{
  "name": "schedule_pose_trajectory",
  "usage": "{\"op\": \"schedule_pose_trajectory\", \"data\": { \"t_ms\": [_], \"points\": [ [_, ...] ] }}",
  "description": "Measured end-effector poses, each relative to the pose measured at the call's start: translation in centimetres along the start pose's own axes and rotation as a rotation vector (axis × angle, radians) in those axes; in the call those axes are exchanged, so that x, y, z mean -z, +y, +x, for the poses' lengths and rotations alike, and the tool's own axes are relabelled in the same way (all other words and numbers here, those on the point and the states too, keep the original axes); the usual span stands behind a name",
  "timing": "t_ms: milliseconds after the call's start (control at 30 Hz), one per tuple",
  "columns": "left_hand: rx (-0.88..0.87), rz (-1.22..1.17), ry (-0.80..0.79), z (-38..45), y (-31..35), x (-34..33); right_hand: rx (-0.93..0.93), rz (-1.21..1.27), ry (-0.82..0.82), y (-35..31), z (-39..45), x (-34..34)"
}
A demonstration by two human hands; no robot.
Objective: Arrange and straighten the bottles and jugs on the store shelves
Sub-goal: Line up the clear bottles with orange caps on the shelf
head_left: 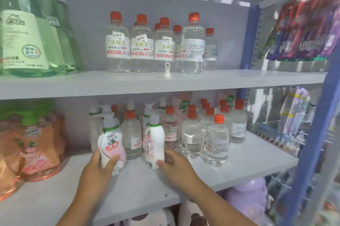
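Note:
Two white pump bottles with pink labels stand at the front of the lower shelf (pixel 230 167). My left hand (pixel 100 168) is wrapped around the left pump bottle (pixel 110 143), thumb across its front. My right hand (pixel 174 163) grips the base of the right pump bottle (pixel 153 139), whose label faces sideways. Behind them are more white pump bottles (pixel 95 124) and several clear bottles with red caps (pixel 217 139). On the upper shelf (pixel 73 82) stands another group of clear red-capped bottles (pixel 156 43).
Orange jugs with green caps (pixel 38 150) fill the lower shelf's left end. Green bottles (pixel 27 32) crowd the upper left. A small white pump nozzle (pixel 167 71) lies loose on the upper shelf. A blue upright (pixel 312 134) and hanging packets (pixel 303 27) border the right.

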State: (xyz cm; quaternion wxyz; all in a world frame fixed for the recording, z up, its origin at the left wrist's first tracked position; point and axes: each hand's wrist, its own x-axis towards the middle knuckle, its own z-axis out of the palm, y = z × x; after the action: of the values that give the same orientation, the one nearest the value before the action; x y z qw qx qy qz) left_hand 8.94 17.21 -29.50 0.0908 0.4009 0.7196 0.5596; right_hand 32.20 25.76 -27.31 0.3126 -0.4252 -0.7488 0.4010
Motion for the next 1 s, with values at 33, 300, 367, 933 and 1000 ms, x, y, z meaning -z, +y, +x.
{"op": "schedule_pose_trajectory", "data": {
  "t_ms": [33,300,367,933,1000],
  "points": [
    [-0.01,0.025,0.001,-0.3,0.2,0.0,-0.009,-0.027,-0.012,0.5,-0.2,0.8],
    [0.052,0.102,0.02,-2.2,0.2,0.4,-0.015,-0.04,-0.046,6.7,-2.1,9.9],
    [0.015,0.237,0.048,-2.2,0.0,-0.1,0.0,-0.043,-0.055,8.1,-2.5,12.3],
    [-0.518,0.07,0.053,-12.2,23.1,-1.3,0.519,0.052,-0.326,-9.0,-7.0,30.0],
    [-0.597,-0.052,0.053,-12.1,27.4,0.1,0.688,0.046,-0.126,-13.4,-6.4,32.6]
  ]
}}
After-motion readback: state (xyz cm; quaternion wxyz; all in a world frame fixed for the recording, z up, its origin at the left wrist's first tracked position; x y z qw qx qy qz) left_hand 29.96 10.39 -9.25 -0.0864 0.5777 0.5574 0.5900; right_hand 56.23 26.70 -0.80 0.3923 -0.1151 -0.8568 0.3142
